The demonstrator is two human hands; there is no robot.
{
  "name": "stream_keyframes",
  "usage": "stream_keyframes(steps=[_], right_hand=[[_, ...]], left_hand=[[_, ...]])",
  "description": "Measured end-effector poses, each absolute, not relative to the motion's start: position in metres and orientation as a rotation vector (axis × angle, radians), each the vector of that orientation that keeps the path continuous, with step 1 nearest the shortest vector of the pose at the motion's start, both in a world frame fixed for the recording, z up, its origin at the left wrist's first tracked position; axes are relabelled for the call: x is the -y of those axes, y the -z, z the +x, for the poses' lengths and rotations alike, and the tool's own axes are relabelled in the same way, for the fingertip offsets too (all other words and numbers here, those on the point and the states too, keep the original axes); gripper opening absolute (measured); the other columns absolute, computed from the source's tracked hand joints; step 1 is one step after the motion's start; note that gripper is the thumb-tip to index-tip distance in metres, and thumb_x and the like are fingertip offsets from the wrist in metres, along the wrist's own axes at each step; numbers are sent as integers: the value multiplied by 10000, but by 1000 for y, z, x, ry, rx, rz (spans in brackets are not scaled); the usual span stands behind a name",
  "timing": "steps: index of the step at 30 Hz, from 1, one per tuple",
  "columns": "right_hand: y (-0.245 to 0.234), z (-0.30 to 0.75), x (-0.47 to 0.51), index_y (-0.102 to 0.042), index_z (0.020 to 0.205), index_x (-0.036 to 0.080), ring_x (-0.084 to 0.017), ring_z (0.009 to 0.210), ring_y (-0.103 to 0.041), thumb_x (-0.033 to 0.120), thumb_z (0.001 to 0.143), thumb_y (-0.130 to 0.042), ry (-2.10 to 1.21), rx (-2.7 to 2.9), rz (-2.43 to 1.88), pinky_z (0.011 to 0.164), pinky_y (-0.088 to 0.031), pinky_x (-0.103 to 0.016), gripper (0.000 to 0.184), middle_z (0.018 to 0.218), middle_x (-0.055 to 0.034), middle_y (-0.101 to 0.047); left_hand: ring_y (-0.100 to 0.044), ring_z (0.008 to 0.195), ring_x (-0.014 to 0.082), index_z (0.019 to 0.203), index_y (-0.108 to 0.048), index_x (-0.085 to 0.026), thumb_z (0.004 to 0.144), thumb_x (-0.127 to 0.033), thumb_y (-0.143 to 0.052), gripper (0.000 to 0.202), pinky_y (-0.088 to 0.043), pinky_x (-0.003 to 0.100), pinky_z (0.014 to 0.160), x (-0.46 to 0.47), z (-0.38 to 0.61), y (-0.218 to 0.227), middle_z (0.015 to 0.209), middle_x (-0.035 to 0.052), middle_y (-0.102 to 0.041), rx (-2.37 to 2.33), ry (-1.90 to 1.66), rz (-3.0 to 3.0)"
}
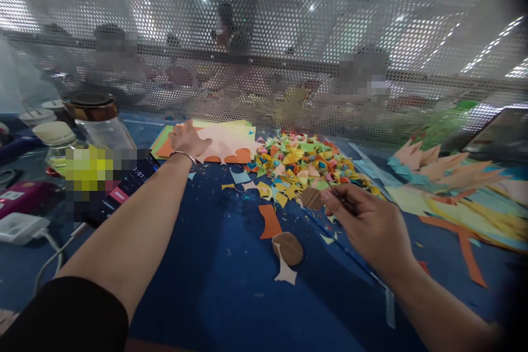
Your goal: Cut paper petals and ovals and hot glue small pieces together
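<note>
My left hand (187,138) reaches far forward and rests on a stack of coloured paper sheets (223,143), its fingers on the pale pink top sheet, which has orange scalloped cut edges. A thin bracelet circles that wrist. My right hand (363,220) is closed in a pinch on a thin dark tool, which I cannot name, held beside a small brown paper disc (311,198). Another brown disc with a white paper shape (287,250) lies on the blue table between my arms. A heap of small folded coloured paper pieces (305,162) lies just beyond my right hand.
A phone (124,187), glass jars (97,115), a white charger with cable (20,228) and a pink object (20,195) stand at the left. Cut paper sheets and orange strips (454,192) cover the right. A perforated screen (264,38) closes the back; people sit behind it.
</note>
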State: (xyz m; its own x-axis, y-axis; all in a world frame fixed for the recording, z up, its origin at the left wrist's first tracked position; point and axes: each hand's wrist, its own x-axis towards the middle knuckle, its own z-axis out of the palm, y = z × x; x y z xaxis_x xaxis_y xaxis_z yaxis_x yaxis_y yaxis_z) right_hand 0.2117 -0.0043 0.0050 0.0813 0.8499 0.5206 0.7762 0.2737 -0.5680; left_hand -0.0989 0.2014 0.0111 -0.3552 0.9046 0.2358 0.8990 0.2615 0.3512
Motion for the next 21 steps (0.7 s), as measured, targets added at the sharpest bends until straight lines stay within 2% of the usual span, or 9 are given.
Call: stream_keyframes(steps=[5, 9, 12, 16, 21], right_hand=[[-2, 213, 5, -642, 742, 223, -132, 512, -545, 443, 906, -585, -117, 1693, -1498, 517, -425, -249, 280, 572, 21, -608], [-1, 213, 5, -650, 751, 222, -139, 518, -564, 448, 902, -588, -109, 1687, -1506, 525, -436, -255, 278, 575, 16, -620], [-1, 212, 5, -654, 753, 221, -143, 511, -574, 459, 893, -591, -110, 1683, -1516, 517, -439, -257, 283, 573, 13, -629], [-3, 211, 5, -652, 755, 224, -151, 508, -582, 459, 896, -585, -109, 1688, -1522, 512, -441, -264, 283, 567, 10, -629], [-3, 210, 5, -643, 744, 229, -151, 501, -569, 451, 898, -584, -105, 1692, -1523, 505, -434, -267, 276, 561, 11, -619]], left_hand=[[-349, 1415, 449, 1541, -256, -88, 631, -765, -665, 1206, -330, 521, 1107, -205, -110, 0, 1476, 287, -434, -2491, -352, 1785], [-344, 1404, 488, 1561, -246, -154, 537, -828, -674, 1298, -359, 547, 1068, -201, -102, 1, 1518, 279, -395, -2444, -307, 1828], [-377, 1369, 520, 1482, -411, -157, 528, -812, -677, 1188, -375, 585, 1037, -200, -98, -2, 1493, 283, -444, -2386, -193, 1937], [-483, 1319, 461, 1315, -595, -143, 641, -712, -637, 883, -331, 578, 1095, -202, -98, -8, 1366, 248, -602, -2238, -118, 2154], [-629, 1142, 436, 1071, -732, -156, 565, -588, -749, 665, -402, 564, 1045, -209, -99, -10, 1125, 227, -732, -2089, -129, 2233]])
